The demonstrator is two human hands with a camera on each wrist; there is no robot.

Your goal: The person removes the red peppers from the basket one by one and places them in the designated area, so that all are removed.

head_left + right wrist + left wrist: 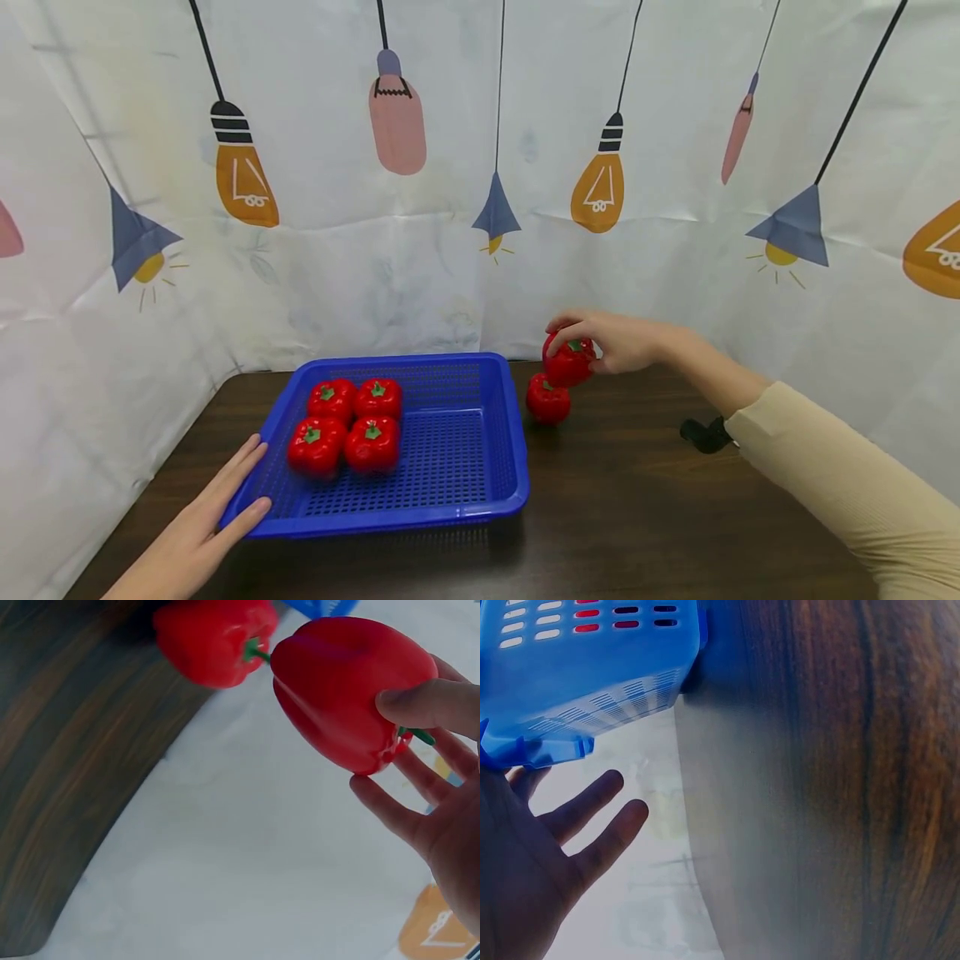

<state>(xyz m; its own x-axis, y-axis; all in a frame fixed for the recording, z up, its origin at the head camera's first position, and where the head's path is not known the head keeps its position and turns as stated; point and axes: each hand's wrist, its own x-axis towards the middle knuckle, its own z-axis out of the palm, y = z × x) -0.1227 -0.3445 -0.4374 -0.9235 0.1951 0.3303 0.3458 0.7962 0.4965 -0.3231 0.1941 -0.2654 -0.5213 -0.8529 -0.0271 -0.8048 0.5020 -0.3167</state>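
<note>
My right hand (626, 340) grips a red bell pepper (570, 363) with a green stem, raised off the table to the right of the basket. In the right wrist view the thumb and fingers wrap the stem end of that pepper (349, 690). Just below it, a second bell pepper (548, 400) sits on the table. Several more bell peppers (372, 444) stand grouped in the left part of a blue plastic basket (517, 467). My left hand (197, 533) rests against the basket's left rim, its fingers extended; the left wrist view shows them spread beside the basket wall (592, 667).
The dark wooden table (637, 517) carries the basket. A small black object (705, 435) lies near the right sleeve, partly hidden by it. Behind the table hangs a white curtain (337, 275) printed with lamps and bulbs.
</note>
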